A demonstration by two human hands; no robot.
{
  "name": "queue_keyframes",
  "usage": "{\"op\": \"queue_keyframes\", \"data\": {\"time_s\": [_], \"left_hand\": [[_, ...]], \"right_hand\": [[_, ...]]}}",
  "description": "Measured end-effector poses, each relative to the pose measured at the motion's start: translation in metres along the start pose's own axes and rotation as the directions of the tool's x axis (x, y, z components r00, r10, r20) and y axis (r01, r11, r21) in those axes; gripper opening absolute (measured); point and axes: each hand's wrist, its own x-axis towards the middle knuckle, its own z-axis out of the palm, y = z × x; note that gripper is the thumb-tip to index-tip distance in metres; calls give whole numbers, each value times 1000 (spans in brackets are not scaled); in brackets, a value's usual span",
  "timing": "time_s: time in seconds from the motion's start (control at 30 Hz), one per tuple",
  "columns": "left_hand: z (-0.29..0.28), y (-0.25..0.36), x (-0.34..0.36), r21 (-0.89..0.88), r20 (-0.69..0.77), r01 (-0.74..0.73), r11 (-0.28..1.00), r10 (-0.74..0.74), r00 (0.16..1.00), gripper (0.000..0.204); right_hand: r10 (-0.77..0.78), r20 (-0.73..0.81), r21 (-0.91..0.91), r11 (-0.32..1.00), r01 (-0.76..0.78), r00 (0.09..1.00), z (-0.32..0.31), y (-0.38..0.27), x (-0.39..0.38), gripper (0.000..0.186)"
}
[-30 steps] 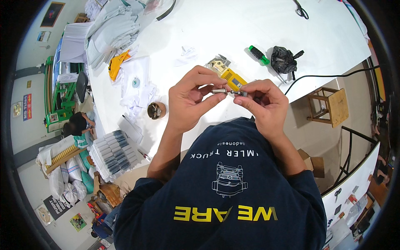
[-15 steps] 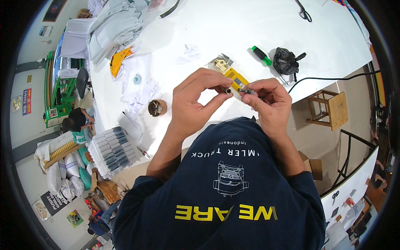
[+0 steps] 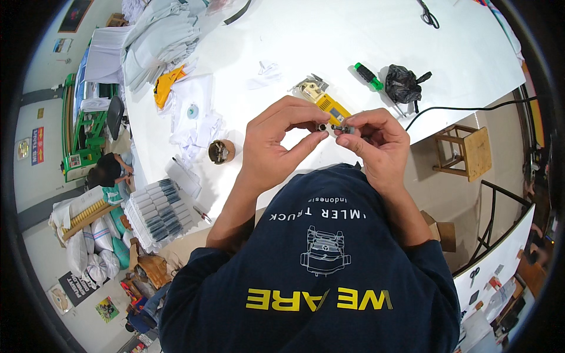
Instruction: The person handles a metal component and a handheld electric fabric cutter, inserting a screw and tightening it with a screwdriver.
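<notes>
Above the table's near edge, my left hand (image 3: 275,140) pinches a small metal sleeve (image 3: 322,127) between thumb and fingers, its round end facing right. Opposite it, my right hand (image 3: 381,144) grips a small grey part with a thin metal shaft (image 3: 347,129). The shaft points left at the sleeve, a tiny gap apart or just touching; I cannot tell which. Just beyond both hands lies a yellow handheld electric cloth cutter (image 3: 333,108) with a cream and metal head, its near end hidden by my right fingers.
On the white table (image 3: 282,35) lie a green-and-black screwdriver (image 3: 369,77), a black plastic bag (image 3: 404,85), scissors (image 3: 430,17) and a black cable (image 3: 471,109). Leftward are a brown round container (image 3: 222,152), fabric piles (image 3: 162,44) and an orange cloth (image 3: 168,86). A wooden stool (image 3: 471,154) stands right.
My right hand has shifted slightly left, bringing the shaft of its part nearer to the metal sleeve. My left hand has barely moved and keeps its pinch.
</notes>
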Motion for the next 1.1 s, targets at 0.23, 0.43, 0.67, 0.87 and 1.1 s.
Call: {"op": "queue_keyframes", "data": {"time_s": [0.23,0.43,0.67,0.87,1.1], "left_hand": [[0,-1,0,-186,5,70,980,-70,998,35],[-2,-1,3,-183,59,99,978,-90,994,32],[-2,-7,0,-94,82,93,991,-86,993,27],[0,-6,1,-53,68,109,993,-105,992,26],[1,-5,-2,-121,33,164,979,-161,986,24]], "right_hand": [[20,16,-9,1000,-20,1000,3,-2,1,28],[9,39,-34,999,-8,999,1,2,0,29],[18,65,-123,992,-10,998,6,-9,0,21],[9,80,-196,981,7,997,-1,-1,3,15],[37,36,-133,991,-32,999,0,4,2,12]]}}
